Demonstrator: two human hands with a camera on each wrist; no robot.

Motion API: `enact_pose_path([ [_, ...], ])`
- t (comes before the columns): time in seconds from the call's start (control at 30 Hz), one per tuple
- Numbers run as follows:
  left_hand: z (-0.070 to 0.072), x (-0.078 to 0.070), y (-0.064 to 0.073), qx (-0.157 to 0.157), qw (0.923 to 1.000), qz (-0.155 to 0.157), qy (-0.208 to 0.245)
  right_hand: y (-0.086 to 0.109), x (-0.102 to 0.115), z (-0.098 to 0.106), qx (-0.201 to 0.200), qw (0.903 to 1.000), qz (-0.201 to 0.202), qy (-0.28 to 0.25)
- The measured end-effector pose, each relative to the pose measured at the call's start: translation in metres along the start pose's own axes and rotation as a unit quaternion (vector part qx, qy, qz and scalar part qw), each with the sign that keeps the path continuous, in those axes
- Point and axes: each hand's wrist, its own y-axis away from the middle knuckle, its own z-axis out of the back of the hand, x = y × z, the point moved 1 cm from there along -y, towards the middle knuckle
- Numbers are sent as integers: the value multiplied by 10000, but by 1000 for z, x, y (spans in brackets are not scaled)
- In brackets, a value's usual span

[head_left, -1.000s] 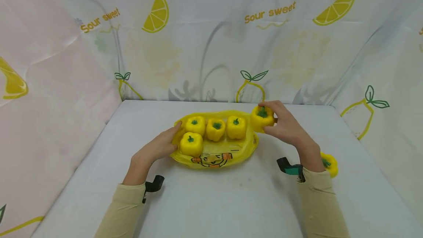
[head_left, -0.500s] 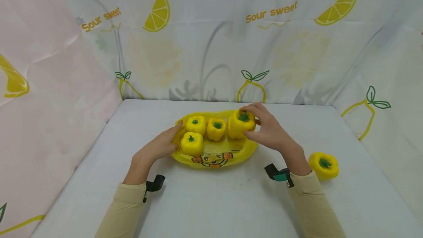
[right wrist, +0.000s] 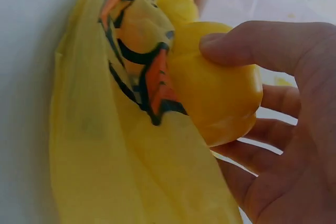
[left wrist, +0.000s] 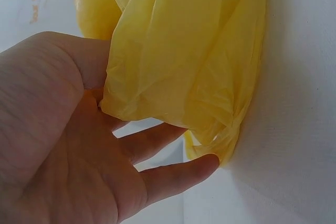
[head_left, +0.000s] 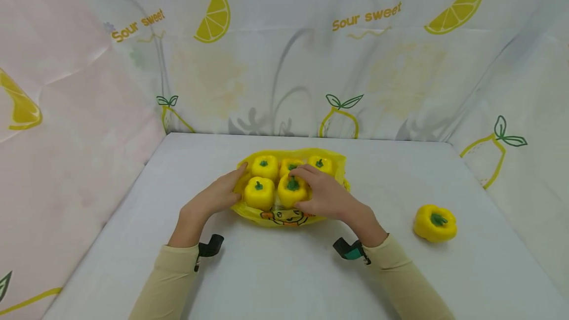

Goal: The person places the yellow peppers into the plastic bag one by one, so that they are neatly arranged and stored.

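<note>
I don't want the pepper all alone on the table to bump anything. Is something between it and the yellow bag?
Only the right hand, which reaches over the front right side of the yellow bag, holding another pepper. Nothing else visible stands on the table between the bag and the lone pepper.

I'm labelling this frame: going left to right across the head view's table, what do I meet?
Left hand → front-left yellow bell pepper → held yellow bell pepper → right hand → lone yellow bell pepper.
</note>
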Motion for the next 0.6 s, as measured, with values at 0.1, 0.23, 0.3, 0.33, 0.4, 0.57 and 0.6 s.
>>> enact_pose_path([
  [0.1, -1, 0, 0, -30, 10000, -6, -39, -2, 0, -8, 11, 9998, 17, 222],
  [0.23, -1, -1, 0, -50, 9999, -49, -96, -3, -2, -15, -122, 9993, 65, 337],
  [0.3, -1, -1, 0, -44, 9999, -53, -95, -3, -3, -17, -191, 9990, 58, 395],
  [0.33, -1, -1, 0, -40, 9999, -61, -101, -4, -3, -18, -210, 9988, 38, 434],
  [0.4, -1, -1, 1, -34, 9999, -44, -88, -4, -3, -20, -212, 9983, -15, 534],
  [0.57, -1, -2, 1, -25, 10000, -28, -89, -5, -3, -23, -83, 9977, -261, 622],
  [0.6, -1, -2, 1, -25, 10000, -32, -84, -5, -2, -24, -77, 9976, -347, 587],
])
